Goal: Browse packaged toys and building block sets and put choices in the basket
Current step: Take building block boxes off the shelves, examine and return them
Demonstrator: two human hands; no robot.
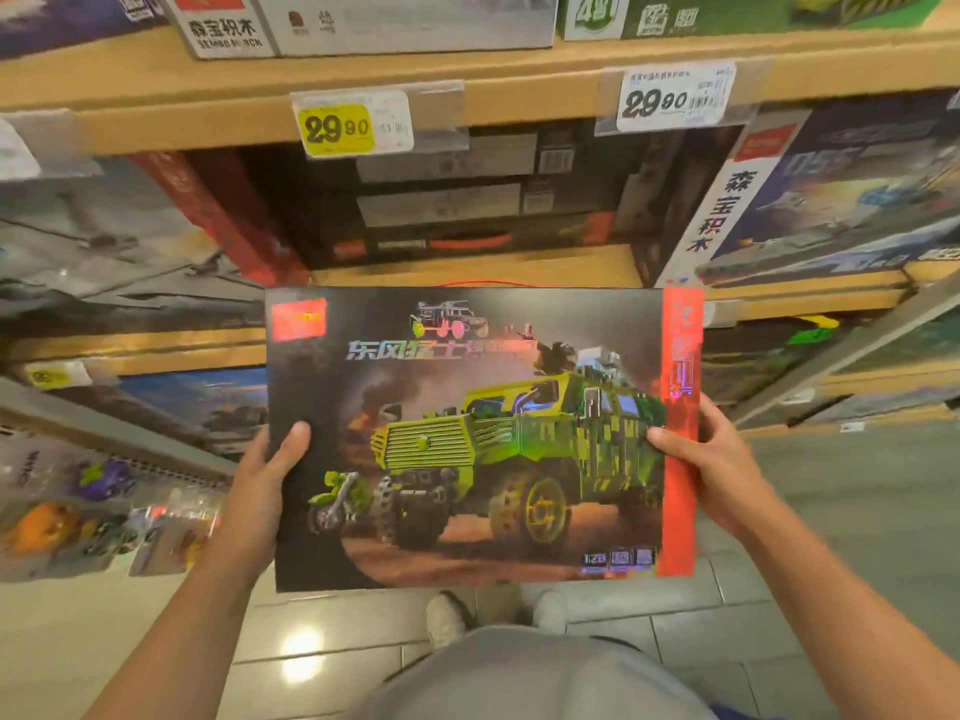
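"29.90" on yellow price tag (pixel 336 128)

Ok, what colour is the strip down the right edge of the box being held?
Red, running down the right edge of the building block set box; the head view shows it clearly.

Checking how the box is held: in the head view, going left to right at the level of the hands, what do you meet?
left hand → building block box with the green truck picture → the box's red side strip → right hand.
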